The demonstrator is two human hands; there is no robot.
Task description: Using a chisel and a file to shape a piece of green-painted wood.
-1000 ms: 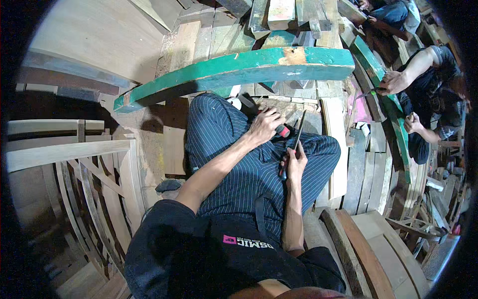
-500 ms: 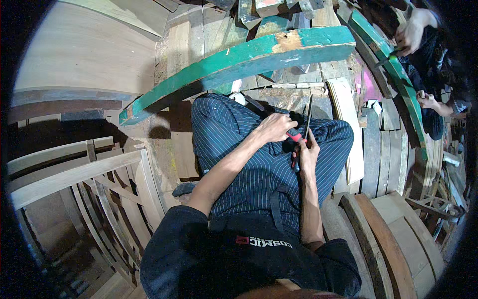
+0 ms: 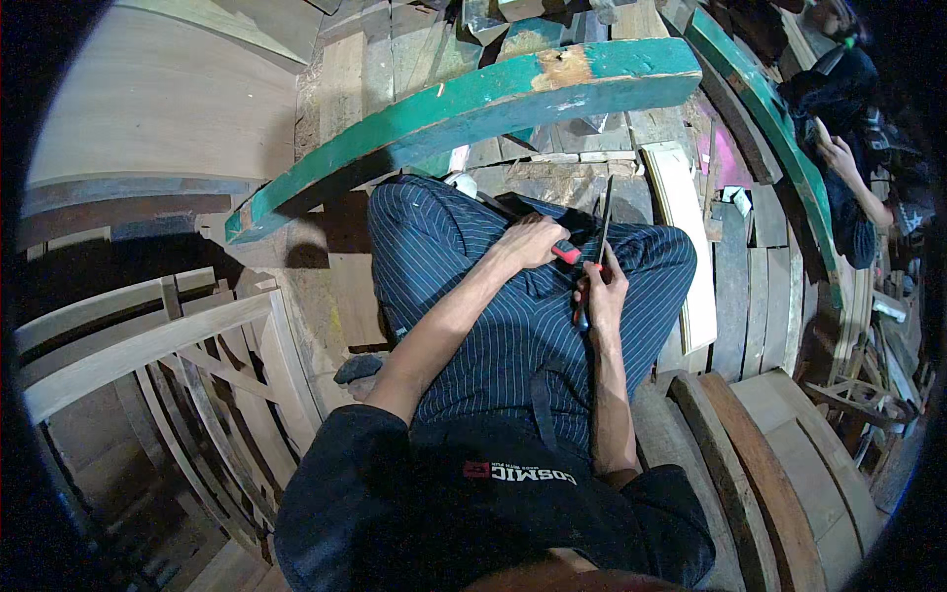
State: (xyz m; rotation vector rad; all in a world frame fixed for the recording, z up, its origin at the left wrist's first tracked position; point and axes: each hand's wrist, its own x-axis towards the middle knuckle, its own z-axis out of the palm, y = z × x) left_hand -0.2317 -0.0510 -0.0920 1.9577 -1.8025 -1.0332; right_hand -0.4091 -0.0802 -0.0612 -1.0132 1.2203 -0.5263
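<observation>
My left hand [image 3: 530,243] is closed over my lap around a tool with a red-and-black handle [image 3: 566,252]. The handle's end sticks out toward my right hand, and the rest of that tool is mostly hidden. Beside it, my right hand [image 3: 605,289] is closed on a tool with a long, narrow, dark metal blade [image 3: 607,212] pointing away from me. Below those fingers hangs a dark handle with red and blue parts [image 3: 582,314]. Both hands rest above my striped trousers [image 3: 513,326], a small gap between them.
Beyond my knees a curved green timber [image 3: 464,104] lies across wood offcuts. A pale board [image 3: 681,247] is by my right knee. Slatted wooden frames [image 3: 148,355] stand at left, curved beams [image 3: 755,474] at lower right. Another person's hand [image 3: 838,158] is near a second green timber [image 3: 779,128].
My left hand has drawn a little left, away from my right hand, and the handles have parted. The other person's upper hand, which held a tool by the green timber, has moved away from there.
</observation>
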